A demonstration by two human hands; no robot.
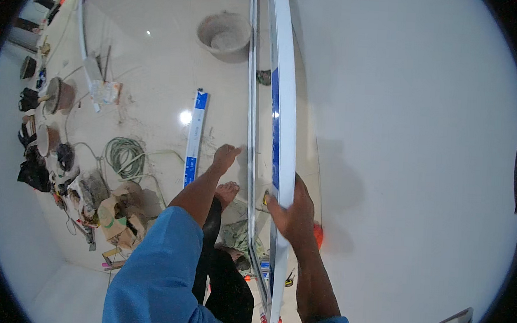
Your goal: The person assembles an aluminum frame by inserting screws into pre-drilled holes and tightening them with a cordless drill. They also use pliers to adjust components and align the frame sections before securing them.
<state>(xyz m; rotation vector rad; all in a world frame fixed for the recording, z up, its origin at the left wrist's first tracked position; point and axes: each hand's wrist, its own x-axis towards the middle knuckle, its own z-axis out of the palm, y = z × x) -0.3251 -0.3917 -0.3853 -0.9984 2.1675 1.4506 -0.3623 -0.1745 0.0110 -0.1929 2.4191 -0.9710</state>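
My right hand (292,217) is wrapped round a long white metal frame (288,145), thumb on its left side and fingers on the far side. Blue protective film covers part of the frame's inner face. A thinner silver rail (252,114) runs alongside and meets it near my body, where the frame's end is by a red-orange round thing (271,322). Left of the silver rail is my left hand (226,158), fingers curled and apart from the rail; whatever may be inside is hidden. Below that hand lies a blue-and-white strip-shaped package (195,138) on the floor.
A grey basin (223,34) stands on the glossy tiles ahead. To the left are a coiled green hose (125,159), buckets (59,95), bags and a torn paper sack (121,216). A white wall (411,140) rises close on my right. My bare foot (227,194) shows below.
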